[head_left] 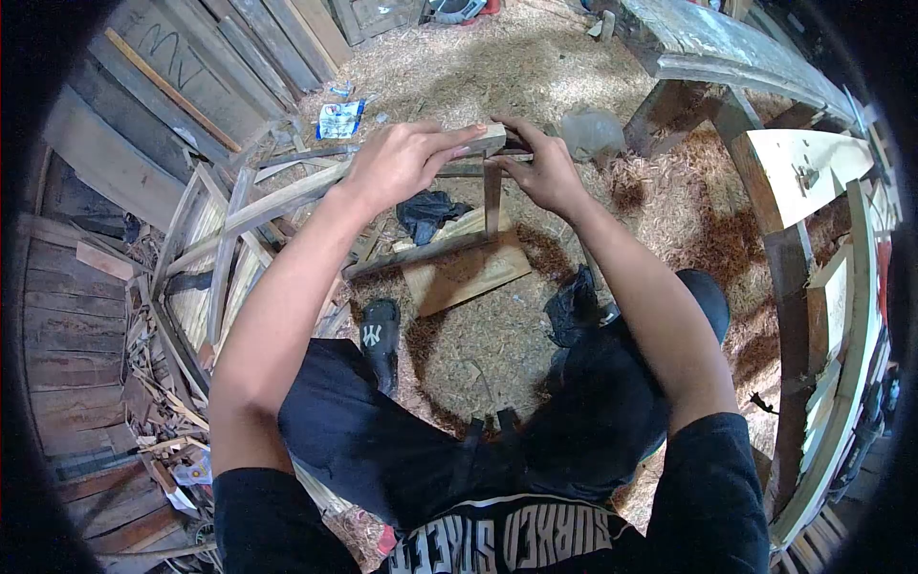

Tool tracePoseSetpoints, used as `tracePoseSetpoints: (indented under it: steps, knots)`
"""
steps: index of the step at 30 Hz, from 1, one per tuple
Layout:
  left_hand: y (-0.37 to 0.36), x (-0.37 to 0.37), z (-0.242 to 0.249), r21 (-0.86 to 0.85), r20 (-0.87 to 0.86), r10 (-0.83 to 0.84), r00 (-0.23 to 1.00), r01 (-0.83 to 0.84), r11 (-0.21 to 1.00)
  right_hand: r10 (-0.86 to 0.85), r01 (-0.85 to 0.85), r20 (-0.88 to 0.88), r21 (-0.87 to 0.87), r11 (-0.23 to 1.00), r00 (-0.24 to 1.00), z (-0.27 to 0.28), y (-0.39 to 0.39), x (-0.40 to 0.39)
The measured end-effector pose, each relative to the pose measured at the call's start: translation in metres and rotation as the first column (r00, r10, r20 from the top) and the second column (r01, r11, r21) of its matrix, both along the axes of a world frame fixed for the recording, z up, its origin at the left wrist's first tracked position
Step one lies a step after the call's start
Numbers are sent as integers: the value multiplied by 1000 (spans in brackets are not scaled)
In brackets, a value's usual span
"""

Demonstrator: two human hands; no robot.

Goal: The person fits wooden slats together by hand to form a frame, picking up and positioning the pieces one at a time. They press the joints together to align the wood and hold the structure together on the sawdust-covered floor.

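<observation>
A long pale wooden strip (287, 199) runs from the left up to the middle of the view. My left hand (402, 165) is wrapped over it near its right end, fingers stretched along the top. My right hand (545, 172) pinches a darker wooden piece at the corner beside that end. A short upright piece (492, 199) goes down from this corner to a lower bar (421, 254). Below the bar, a flat wooden board (469, 277) lies on the floor between my feet.
A wooden bench (736, 57) stands at the upper right, with boards (813, 182) along the right side. Planks (172, 86) lean at the upper left. A plastic packet (340, 120), black plastic bag (430, 215) and wood shavings lie on the floor.
</observation>
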State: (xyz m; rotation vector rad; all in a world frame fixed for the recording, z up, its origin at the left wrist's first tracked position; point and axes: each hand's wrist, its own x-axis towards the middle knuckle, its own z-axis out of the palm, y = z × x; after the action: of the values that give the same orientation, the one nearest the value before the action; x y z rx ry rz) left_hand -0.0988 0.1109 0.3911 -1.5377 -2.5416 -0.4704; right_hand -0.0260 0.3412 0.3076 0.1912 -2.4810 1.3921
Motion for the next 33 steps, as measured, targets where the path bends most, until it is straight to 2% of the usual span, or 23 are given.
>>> tracePoseSetpoints:
  steps: [11,14,17,19,23,25,28,29,31,33]
  knots:
    - [-2,2,2,-11,42,-16,999,17,1000,7,-7,3,-16,1000,1000,3,0,3]
    - [-2,2,0,3,13,-9,1000,9,1000,-21,20,16,55,998,1000,5,0,4]
    - [-3,1,1,43,47,-45,998,43,998,-4,4,21,26,1000,1000,3,0,3]
    - [-2,2,4,-18,140,10,990,-7,1000,18,-18,5,-8,1000,1000,5,-1,4]
    - [-2,-1,2,-57,185,45,982,-35,998,-5,4,50,22,1000,999,12,-2,8]
    - [-3,-3,-3,65,175,-26,984,15,998,-16,15,25,33,999,1000,10,-1,8]
    - [-4,-8,-5,73,216,-64,974,49,996,-11,12,-15,72,997,1000,1,0,3]
    - [-4,-8,-6,70,217,-73,973,60,996,-22,23,-14,68,997,1000,-2,2,2]
    - [-4,-7,-7,24,89,-32,995,30,999,21,-20,-48,22,1000,999,2,1,3]
    - [-3,-5,-7,5,93,-14,996,14,1000,29,-29,-4,-24,999,1000,7,1,7]
